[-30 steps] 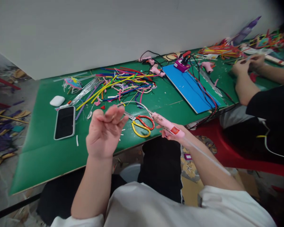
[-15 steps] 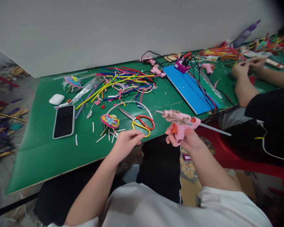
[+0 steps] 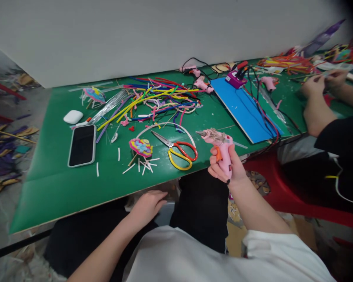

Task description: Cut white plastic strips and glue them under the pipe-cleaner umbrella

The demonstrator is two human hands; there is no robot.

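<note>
My right hand (image 3: 228, 169) grips a pink glue gun (image 3: 219, 145) by its handle, nozzle pointing left, just above the front edge of the green table (image 3: 61, 188). My left hand (image 3: 147, 205) hangs below that edge over my lap, fingers loosely curled, holding nothing that I can see. On the table in front of me lie a small multicoloured craft piece on a stick (image 3: 140, 147), red and yellow scissors (image 3: 178, 150), a white wire ring (image 3: 167, 126) and several short white offcuts.
A heap of coloured pipe cleaners (image 3: 155, 100) fills the table's middle. A black phone (image 3: 82, 145) and white earbud case (image 3: 73, 116) lie left. A blue board (image 3: 242, 107), cables and more glue guns sit right, where another person's hands (image 3: 322, 84) work.
My left hand dropped from in front of my face down past the table edge to my lap, uncovering the craft piece. My right hand turned the glue gun upright and moved it slightly forward.
</note>
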